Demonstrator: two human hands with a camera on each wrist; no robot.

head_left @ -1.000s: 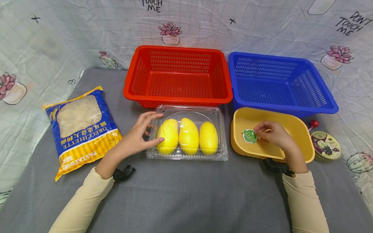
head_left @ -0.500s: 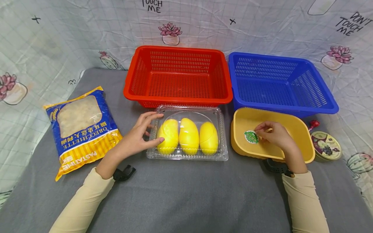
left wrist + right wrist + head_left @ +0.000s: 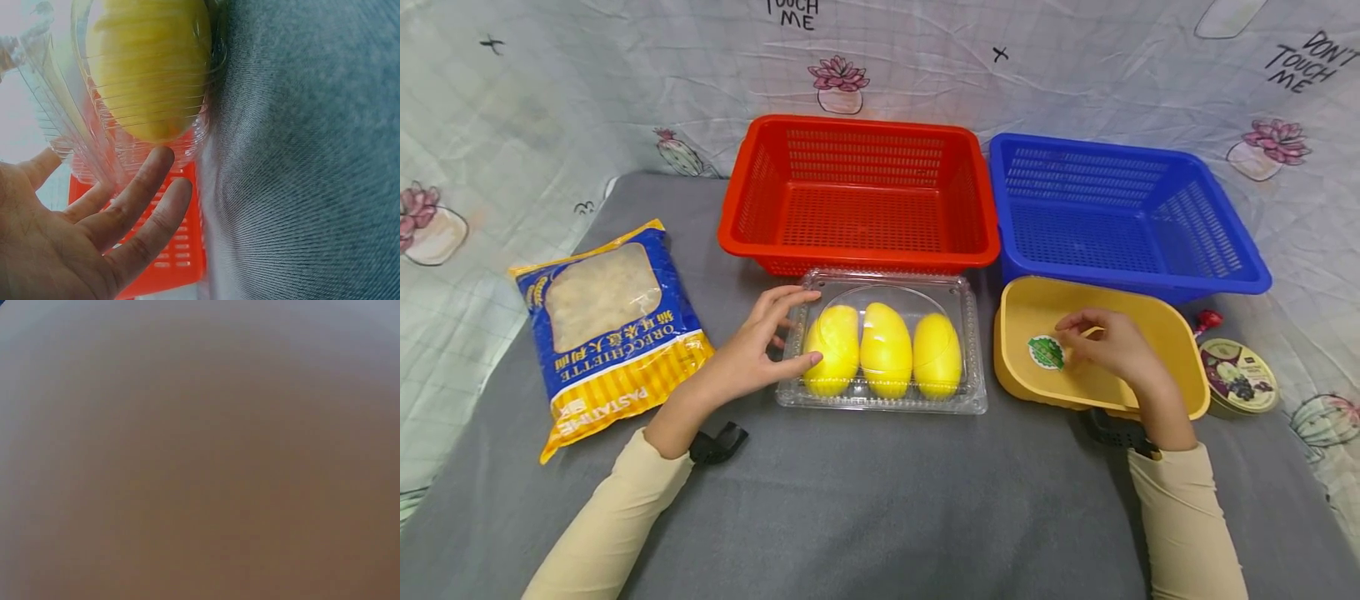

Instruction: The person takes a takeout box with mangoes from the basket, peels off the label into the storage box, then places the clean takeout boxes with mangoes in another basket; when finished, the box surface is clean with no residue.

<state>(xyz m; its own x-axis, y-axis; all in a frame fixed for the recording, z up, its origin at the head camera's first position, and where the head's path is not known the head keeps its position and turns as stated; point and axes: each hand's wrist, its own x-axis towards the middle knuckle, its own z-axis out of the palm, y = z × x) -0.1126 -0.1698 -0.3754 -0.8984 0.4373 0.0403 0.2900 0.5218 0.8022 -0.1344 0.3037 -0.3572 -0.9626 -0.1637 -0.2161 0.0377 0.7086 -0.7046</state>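
Note:
My left hand lies at the left end of a clear plastic box of yellow mangoes, fingers spread, thumb over its front left side. Close up in the left wrist view, the extended fingers lie near one mango behind the ribbed plastic. In the yellow tub, my right hand has thumb and forefinger near each other by a round green-and-white printed disc. Whether they pinch it cannot be told; what lies behind it is hidden. The right wrist view is only a brown blur.
A red basket and a blue basket stand behind. At the left lies an orecchiette pasta bag. Right of the tub are a round tin and a small red-wrapped item. A grey cloth covers the surface.
The green disc has turned and shifted slightly right and down, then stayed put. My right hand has moved a little at the end. The left hand keeps its place on the box.

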